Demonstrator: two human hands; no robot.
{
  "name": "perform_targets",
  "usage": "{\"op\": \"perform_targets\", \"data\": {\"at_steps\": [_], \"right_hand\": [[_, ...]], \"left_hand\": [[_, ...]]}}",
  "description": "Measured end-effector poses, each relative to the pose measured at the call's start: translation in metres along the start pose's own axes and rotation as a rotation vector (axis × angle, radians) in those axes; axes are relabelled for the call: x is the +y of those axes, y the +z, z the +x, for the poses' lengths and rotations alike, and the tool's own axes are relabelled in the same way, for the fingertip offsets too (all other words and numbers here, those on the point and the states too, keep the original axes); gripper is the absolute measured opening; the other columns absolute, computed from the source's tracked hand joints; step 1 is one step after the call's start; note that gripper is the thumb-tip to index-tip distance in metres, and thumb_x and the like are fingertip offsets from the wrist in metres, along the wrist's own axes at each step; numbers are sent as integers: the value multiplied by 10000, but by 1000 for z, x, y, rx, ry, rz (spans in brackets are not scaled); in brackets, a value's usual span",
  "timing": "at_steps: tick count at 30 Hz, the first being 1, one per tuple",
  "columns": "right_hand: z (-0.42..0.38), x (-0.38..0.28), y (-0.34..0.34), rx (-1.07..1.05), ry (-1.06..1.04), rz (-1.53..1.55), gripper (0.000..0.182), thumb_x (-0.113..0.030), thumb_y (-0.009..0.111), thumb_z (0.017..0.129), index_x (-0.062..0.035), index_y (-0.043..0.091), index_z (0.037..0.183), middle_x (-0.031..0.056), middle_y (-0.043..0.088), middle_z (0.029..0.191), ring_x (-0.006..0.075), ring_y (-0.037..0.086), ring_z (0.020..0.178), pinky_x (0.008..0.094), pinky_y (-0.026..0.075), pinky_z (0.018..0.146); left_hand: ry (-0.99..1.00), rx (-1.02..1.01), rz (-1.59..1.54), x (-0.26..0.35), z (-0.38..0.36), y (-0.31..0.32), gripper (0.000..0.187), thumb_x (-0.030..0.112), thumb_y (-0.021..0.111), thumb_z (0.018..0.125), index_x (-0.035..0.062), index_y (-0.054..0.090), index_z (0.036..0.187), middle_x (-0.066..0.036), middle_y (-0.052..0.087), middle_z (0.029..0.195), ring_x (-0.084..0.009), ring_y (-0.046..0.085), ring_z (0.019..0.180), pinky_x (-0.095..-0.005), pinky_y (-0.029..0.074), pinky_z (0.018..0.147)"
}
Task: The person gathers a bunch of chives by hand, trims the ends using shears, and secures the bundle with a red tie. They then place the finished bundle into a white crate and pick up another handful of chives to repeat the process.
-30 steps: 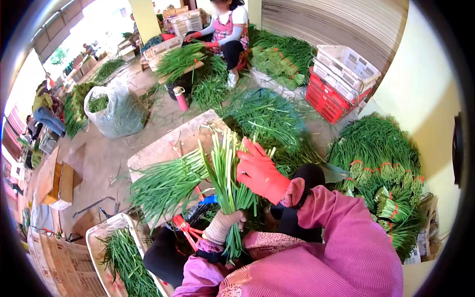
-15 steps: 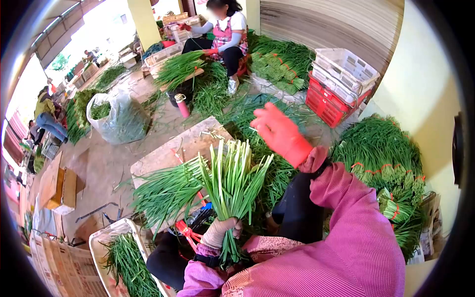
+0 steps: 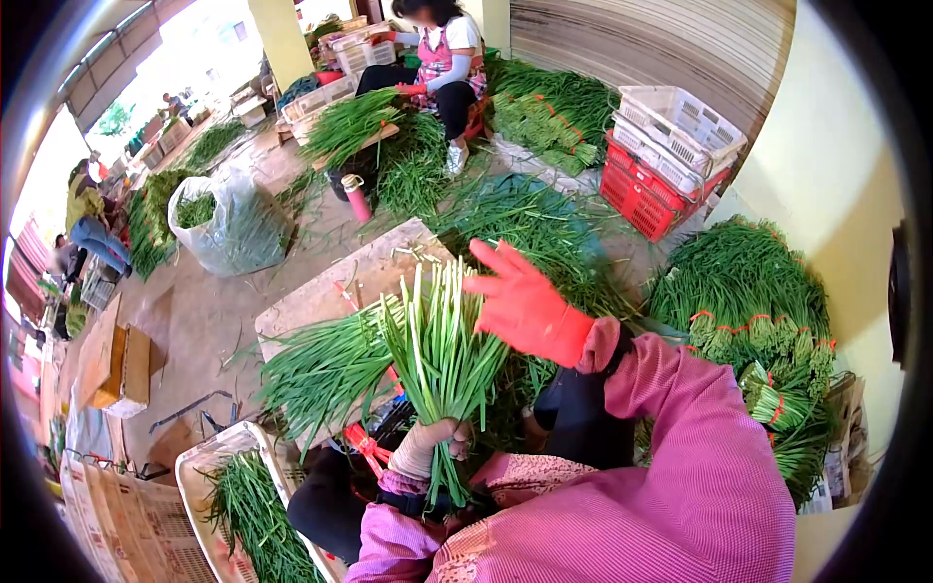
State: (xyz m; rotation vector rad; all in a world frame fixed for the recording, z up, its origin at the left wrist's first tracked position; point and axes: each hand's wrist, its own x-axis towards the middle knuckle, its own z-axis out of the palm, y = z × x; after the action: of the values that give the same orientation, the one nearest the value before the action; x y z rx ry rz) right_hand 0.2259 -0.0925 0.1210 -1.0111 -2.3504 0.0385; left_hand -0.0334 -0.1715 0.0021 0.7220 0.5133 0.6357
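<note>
Low middle, the left hand (image 3: 431, 445) squeezes green stalks (image 3: 439, 360); right hand (image 3: 530, 308), grip apart, seems to be tidying, needing gentle pats.

stalks (image 3: 316, 377) lie on the board (image 3: 299, 309), bundles (image 3: 746, 296) to its right, a bag (image 3: 240, 233) behind left, perhaps a crate (image 3: 98, 289) farther left.

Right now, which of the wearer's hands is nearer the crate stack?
Right. The right hand is raised, short of the crate stack; the left hand grips the green bunch lower, farther away.
</note>
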Motion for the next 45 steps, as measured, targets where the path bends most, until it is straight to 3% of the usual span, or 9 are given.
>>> {"op": "perform_targets", "data": {"at_steps": [6, 10, 16, 19, 24, 28, 34, 38, 45], "right_hand": [[23, 106, -50, 643, 369, -417, 188, -237, 651, 834, -118, 678, 977, 113, 586, 1229, 369, 455, 1232, 516, 352, 1030], [26, 121, -72, 559, 338, -869, 273, -344, 648, 850, -106, 697, 975, 151, 571, 1267, 395, 467, 1171, 519, 362, 998], [30, 59, -20, -252, 208, -99, 438, -537, 661, 788, -120, 737, 900, 169, 588, 1257, 409, 422, 1250, 507, 394, 963], [26, 77, 21, -610, 354, 191, 329, -429, 646, 791, -120, 743, 848, 117, 705, 976, 309, 617, 995, 387, 485, 853], [12, 75, 27, -335, 421, 751, 242, -338, 643, 789, -126, 752, 828, 130, 702, 934, 282, 654, 887, 362, 505, 817], [16, 111, -8, 98, 630, -167, 241, -367, 651, 799, -147, 745, 830, 117, 703, 931, 313, 654, 884, 379, 516, 818], [9, 74, -37, 173, 572, 63, 371, -443, 577, 895, -98, 710, 933, 125, 702, 861, 338, 659, 828, 408, 521, 744], [3, 14, -25, -6, 760, 743, 339, -344, 567, 943, -15, 647, 945, 82, 682, 741, 146, 624, 576, 310, 504, 572], [13, -58, -26, -237, 855, 748, 374, -381, 603, 938, -38, 649, 1078, 57, 651, 672, 82, 559, 486, 238, 451, 461]], "left_hand": [[-45, -65, 4, -7, 0, -19, 380, 391, 767, 775, 41, 619, 775, -50, 559, 612, -191, 579, 571, -319, 505, 560], [-71, 11, 45, -3, -6, -11, 332, 315, 790, 750, 34, 619, 793, -67, 590, 653, -199, 579, 562, -323, 507, 550], [-137, 21, 218, 3, 5, -3, 204, 149, 719, 748, 17, 604, 852, -65, 586, 666, -184, 561, 529, -308, 478, 509], [-159, 68, 262, 9, 0, 5, 186, 147, 717, 754, 15, 605, 823, -68, 589, 653, -181, 561, 520, -298, 470, 501], [-176, 85, 334, 7, -5, 1, 172, 147, 710, 762, 14, 602, 765, -77, 595, 617, -172, 561, 510, -290, 457, 497], [-217, 33, 305, 8, -5, -4, 171, 142, 712, 752, 18, 597, 764, -75, 592, 620, -164, 554, 510, -293, 451, 494], [-186, -12, 214, -18, 7, -50, 139, 107, 690, 772, 14, 587, 777, -70, 561, 600, -210, 561, 481, -341, 470, 457], [-135, -19, 101, -1, 6, -24, 190, 177, 701, 781, 24, 591, 755, -69, 586, 641, -220, 598, 531, -346, 508, 506], [-122, 74, 270, 10, 5, -4, 171, 179, 687, 764, 26, 619, 798, -68, 620, 679, -200, 618, 552, -308, 509, 538]]}}
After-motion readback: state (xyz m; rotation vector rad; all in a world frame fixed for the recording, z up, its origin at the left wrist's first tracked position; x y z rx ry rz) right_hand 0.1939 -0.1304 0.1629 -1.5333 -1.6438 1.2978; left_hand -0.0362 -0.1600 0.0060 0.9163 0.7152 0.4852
